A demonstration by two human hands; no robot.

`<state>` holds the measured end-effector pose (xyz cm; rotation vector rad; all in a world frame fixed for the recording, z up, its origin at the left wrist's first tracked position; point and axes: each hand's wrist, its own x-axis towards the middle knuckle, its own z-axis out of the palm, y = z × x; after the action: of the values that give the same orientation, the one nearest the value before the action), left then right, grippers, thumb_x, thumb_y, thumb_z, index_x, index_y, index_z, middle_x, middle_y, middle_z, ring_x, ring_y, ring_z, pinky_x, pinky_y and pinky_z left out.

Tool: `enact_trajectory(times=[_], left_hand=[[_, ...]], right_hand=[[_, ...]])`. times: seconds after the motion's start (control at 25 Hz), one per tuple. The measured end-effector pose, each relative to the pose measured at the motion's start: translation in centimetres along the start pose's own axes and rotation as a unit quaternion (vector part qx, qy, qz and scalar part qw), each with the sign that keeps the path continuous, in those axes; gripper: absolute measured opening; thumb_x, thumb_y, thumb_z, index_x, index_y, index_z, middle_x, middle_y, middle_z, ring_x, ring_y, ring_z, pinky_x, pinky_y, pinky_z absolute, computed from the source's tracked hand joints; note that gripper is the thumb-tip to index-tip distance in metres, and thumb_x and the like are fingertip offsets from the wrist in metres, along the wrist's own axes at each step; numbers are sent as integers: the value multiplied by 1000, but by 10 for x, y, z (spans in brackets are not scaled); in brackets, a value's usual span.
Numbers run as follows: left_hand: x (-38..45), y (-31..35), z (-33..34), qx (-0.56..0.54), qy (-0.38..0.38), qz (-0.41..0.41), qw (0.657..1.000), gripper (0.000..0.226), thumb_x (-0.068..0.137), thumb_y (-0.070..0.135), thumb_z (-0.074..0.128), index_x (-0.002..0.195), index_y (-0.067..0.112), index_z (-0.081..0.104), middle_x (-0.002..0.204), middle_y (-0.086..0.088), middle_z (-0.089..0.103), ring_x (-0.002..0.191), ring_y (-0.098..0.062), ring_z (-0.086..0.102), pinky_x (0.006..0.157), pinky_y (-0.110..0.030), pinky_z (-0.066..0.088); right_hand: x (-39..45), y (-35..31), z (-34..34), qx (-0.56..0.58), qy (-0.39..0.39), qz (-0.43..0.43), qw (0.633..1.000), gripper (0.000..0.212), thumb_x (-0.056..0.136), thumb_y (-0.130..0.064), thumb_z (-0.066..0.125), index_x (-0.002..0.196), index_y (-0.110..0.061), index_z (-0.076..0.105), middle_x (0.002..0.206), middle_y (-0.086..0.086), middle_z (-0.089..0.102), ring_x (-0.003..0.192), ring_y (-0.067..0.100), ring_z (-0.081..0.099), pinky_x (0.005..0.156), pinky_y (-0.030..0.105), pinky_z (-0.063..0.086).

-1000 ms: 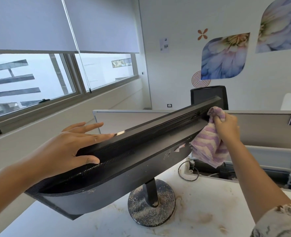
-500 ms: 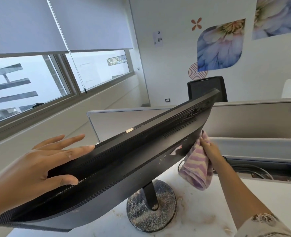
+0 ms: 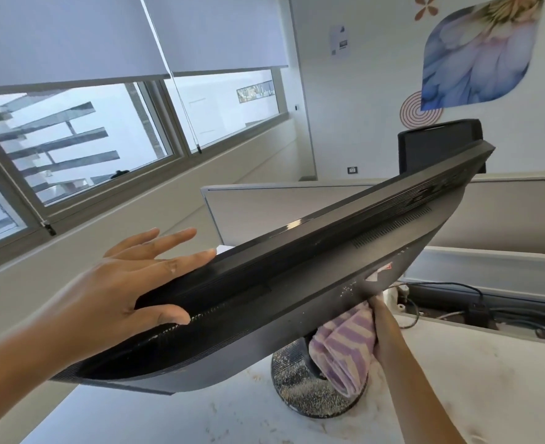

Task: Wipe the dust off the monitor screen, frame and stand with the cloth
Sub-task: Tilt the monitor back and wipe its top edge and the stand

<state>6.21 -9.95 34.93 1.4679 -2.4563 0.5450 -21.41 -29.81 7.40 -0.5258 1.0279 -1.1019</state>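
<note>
I look down on the back of a black monitor (image 3: 297,293), which runs diagonally from lower left to upper right. My left hand (image 3: 127,290) lies flat on its top edge near the left end, fingers straight and the thumb on the ribbed back. My right hand (image 3: 381,328) grips a bunched purple and cream striped cloth (image 3: 345,350) against the monitor's lower back, just above the stand. The round black stand base (image 3: 303,392) is speckled with dust and partly hidden by the cloth. The screen side faces away from me.
The white desk (image 3: 457,379) carries brownish stains. Cables (image 3: 476,312) lie in a trough behind it, below grey partition panels (image 3: 264,213). A black chair back (image 3: 437,145) rises beyond the partition. Windows with blinds (image 3: 82,142) fill the left wall.
My right hand has carried the cloth down from the monitor's upper right corner along the back to the lower part near the stand. My left hand stays on the top edge.
</note>
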Motion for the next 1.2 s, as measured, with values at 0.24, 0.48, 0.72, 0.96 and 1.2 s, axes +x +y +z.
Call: enact_trajectory(times=[0.24, 0.48, 0.72, 0.96, 1.2], left_hand=[[3, 9, -6, 6, -10, 2, 1000, 63, 83, 70, 28, 140, 47, 17, 145, 6, 30, 137, -8, 17, 112, -33, 19], [10, 12, -10, -21, -10, 2, 1000, 52, 87, 59, 31, 133, 38, 42, 142, -5, 44, 134, -16, 32, 112, -40, 21], [12, 15, -13, -40, 4, 9, 999, 39, 91, 40, 40, 127, 32, 53, 132, -3, 56, 136, -12, 32, 110, -32, 18], [-17, -7, -20, -81, -54, -10, 995, 39, 94, 38, 38, 134, 39, 40, 140, 18, 42, 141, -10, 17, 111, -35, 11], [-15, -4, -20, -151, -74, -39, 985, 40, 94, 38, 44, 133, 40, 41, 144, 17, 38, 140, -13, 18, 114, -38, 15]], right_hand=[[-43, 51, 30, -81, 7, -19, 997, 29, 98, -39, 42, 90, -13, 54, 88, 15, 64, 83, 30, 65, 76, 37, 54], [-106, 12, 16, -534, -1, -198, 822, 12, 89, -22, 61, 85, -12, 58, 85, 7, 53, 79, 28, 53, 62, 23, 34], [-220, -49, 33, -373, 149, -543, 737, 25, 81, -27, 64, 102, -14, 61, 102, 3, 52, 87, 10, 46, 75, 19, 41], [-234, -43, 96, -373, 141, -520, 755, 40, 83, -18, 68, 121, -13, 58, 127, 13, 45, 110, 29, 48, 85, 28, 35], [-257, 66, 170, -384, 73, -660, 642, 41, 69, -24, 70, 109, -22, 66, 127, 5, 40, 114, 36, 43, 92, 46, 43]])
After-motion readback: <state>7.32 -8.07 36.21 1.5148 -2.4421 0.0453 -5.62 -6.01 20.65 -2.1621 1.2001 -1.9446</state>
